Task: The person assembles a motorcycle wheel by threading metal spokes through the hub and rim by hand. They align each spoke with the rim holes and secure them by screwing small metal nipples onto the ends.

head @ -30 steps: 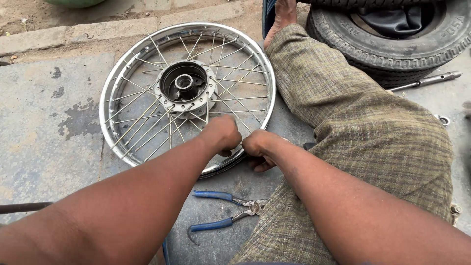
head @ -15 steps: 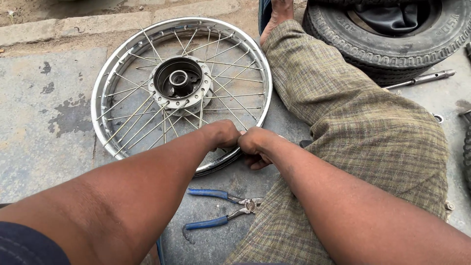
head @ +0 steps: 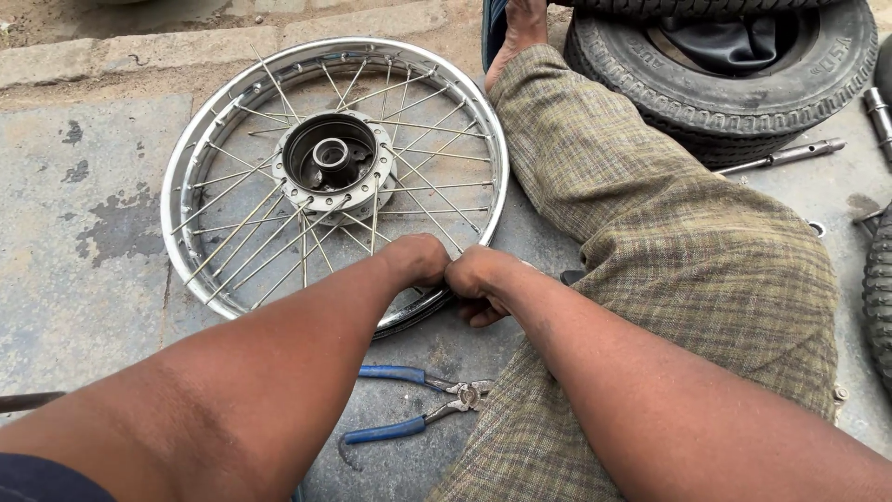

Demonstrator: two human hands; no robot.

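A chrome spoked wheel rim (head: 200, 158) with a dark hub (head: 333, 163) lies flat on the concrete floor. My left hand (head: 416, 260) is closed over the near edge of the rim, among the spokes. My right hand (head: 478, 282) is pressed against it, fingers curled around the same stretch of rim. What sits between the fingers is hidden. My leg in checked cloth (head: 678, 270) stretches out along the right side of the wheel.
Blue-handled pliers (head: 418, 404) lie open on the floor below my hands. A black tyre (head: 734, 102) lies at the top right with a metal rod (head: 785, 155) beside it. Another tyre edge (head: 878, 297) shows at the far right. A stone kerb (head: 186, 46) runs along the top.
The view has shifted slightly; both hands stay clamped together at the near edge of the rim.
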